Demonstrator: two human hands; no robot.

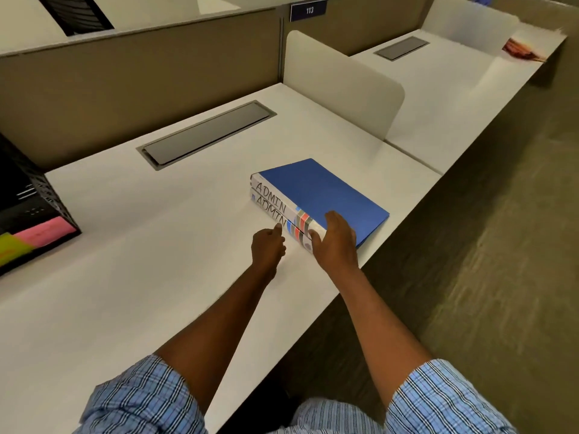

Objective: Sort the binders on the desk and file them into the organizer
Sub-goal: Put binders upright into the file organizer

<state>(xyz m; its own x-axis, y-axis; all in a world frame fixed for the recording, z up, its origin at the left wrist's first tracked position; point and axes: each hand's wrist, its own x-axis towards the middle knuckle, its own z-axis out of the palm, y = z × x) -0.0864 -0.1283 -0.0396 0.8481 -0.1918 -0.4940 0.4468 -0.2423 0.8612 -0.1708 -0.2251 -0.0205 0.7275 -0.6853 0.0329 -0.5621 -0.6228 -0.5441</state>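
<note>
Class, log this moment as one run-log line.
left hand: at spine; right hand: holds binders; binders: stacked on desk; organizer: far left
</note>
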